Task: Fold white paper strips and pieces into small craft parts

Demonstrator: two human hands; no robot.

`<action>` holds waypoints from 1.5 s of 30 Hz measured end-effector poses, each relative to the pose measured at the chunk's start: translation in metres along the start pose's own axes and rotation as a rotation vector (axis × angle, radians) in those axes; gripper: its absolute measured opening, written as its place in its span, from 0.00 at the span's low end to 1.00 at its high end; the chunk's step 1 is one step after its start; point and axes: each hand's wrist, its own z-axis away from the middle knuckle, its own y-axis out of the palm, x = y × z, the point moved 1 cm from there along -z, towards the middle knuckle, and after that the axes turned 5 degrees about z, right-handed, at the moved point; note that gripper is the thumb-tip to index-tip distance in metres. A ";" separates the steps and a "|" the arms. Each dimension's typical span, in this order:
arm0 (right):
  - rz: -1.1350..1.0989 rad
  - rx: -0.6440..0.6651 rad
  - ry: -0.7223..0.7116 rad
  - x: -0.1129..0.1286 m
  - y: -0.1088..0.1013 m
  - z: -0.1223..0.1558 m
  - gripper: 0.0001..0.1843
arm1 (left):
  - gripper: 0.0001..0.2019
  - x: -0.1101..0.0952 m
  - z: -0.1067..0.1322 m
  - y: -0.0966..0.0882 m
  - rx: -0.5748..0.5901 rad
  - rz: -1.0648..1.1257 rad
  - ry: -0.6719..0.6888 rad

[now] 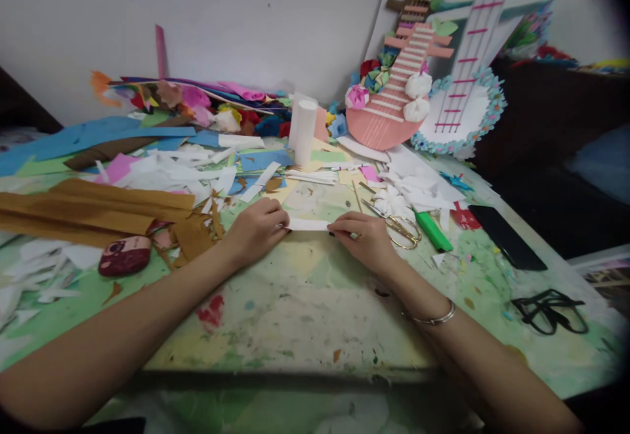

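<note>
A short white paper strip (308, 224) is stretched between my two hands, just above the table. My left hand (258, 230) pinches its left end, and my right hand (363, 240) pinches its right end with thumb and fingers. Beyond the strip lie several narrow white paper rolls (312, 176), and a white paper cylinder (305, 132) stands upright behind them. To the right of my right hand are gold-handled scissors (406, 232), a white paper flower (391, 203) and a green glue tube or marker (434, 232).
Brown crepe paper (98, 207) and a dark red pouch-like item (125, 255) lie left. At right are a black phone (508, 237) and black-framed glasses (550, 311). A pink paper lute (386, 119) leans at the back, beside a white round-bodied paper instrument (459, 109).
</note>
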 end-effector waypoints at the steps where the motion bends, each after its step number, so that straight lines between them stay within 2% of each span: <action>1: -0.007 0.010 0.010 0.001 -0.001 0.000 0.10 | 0.07 0.001 0.001 0.001 -0.002 0.024 0.002; 10: -0.029 0.015 0.043 0.001 -0.002 0.003 0.10 | 0.11 -0.004 0.007 -0.006 -0.066 0.039 -0.078; 17: -0.048 0.224 0.153 0.001 -0.006 0.005 0.10 | 0.13 -0.011 0.008 -0.009 0.194 -0.012 -0.102; 23: -0.098 0.270 0.270 -0.001 -0.008 0.003 0.08 | 0.12 -0.011 0.006 -0.010 0.205 0.226 -0.173; 28: -0.125 0.327 0.356 -0.004 -0.010 0.001 0.06 | 0.09 -0.007 0.002 -0.012 0.248 0.348 -0.311; 34: -0.134 0.336 0.381 -0.005 -0.010 -0.001 0.06 | 0.07 -0.004 0.002 -0.012 0.274 0.420 -0.515; 36: -0.132 0.335 0.375 -0.005 -0.010 -0.001 0.05 | 0.07 -0.003 0.002 -0.012 0.270 0.393 -0.511; 42: -0.131 0.334 0.372 -0.007 -0.009 0.001 0.05 | 0.09 -0.004 -0.001 -0.012 0.185 0.359 -0.332; 45: -0.132 0.339 0.379 -0.007 -0.009 0.001 0.04 | 0.10 -0.003 -0.001 -0.011 0.198 0.364 -0.326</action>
